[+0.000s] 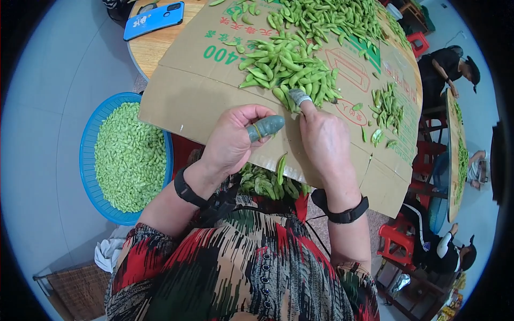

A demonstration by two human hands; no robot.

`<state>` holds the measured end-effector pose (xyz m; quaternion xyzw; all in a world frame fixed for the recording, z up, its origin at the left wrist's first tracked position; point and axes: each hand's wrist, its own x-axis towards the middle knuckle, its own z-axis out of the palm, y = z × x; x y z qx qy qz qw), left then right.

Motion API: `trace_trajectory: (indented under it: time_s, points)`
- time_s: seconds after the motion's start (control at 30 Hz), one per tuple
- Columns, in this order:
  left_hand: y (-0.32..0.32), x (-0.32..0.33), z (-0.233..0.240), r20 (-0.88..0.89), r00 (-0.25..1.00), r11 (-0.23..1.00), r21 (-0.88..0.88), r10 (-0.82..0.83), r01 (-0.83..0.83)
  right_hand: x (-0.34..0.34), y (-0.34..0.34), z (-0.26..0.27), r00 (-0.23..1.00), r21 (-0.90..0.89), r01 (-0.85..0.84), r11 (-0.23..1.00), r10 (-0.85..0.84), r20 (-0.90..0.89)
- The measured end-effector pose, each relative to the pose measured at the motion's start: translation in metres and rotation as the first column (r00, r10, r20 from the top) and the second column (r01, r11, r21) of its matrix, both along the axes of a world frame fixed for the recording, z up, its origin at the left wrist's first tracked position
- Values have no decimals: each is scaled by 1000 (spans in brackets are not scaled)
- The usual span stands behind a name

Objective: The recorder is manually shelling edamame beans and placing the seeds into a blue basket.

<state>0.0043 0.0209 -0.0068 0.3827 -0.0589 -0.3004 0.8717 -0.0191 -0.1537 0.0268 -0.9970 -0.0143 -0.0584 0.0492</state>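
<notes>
My left hand (237, 136) is above the near edge of the cardboard sheet (180, 96), its thumb in a green rubber finger cot (269, 125) with a yellow band. Whether its fingertips pinch anything is hidden. My right hand (325, 136) reaches to the near side of a pile of green soybean pods (293, 68); its index finger, in a grey wrapped cover (299, 96), touches a pod there. A single pod (282, 169) is at the cardboard's near edge. Below that edge lie more empty-looking pods (269, 184) on my lap.
A blue plastic basket (86, 160) full of shelled beans (130, 160) stands at the left. A blue phone (154, 20) lies on the wooden table (152, 46). Small pods (387, 106) are at the cardboard's right. Several people work at another table (453, 160) beyond red stools (397, 238).
</notes>
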Motion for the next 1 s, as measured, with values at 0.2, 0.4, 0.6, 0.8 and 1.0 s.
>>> trace_trajectory:
  time_s: [0.2, 0.4, 0.6, 0.8, 1.0]
  points:
    - [-5, -4, -7, 167, 986, 995, 92, 13, -29, -16, -8, -4, 996, 102, 72, 992, -76, 38]
    - [-17, -2, 0, 89, 993, 997, -19, 75, -74, -43, 9, 19, 993, 894, 100, 436, -96, -65]
    - [-26, 14, 13, 106, 994, 991, -130, -3, 17, -31, 19, 28, 984, 689, -13, 725, -114, 139]
    - [-31, 22, 17, -35, 997, 988, -142, -69, 64, -19, 14, 37, 969, 399, -89, 913, -12, 245]
    - [-41, 23, 23, 160, 985, 994, 75, 63, -76, -9, 0, 35, 984, 397, -105, 912, 38, 173]
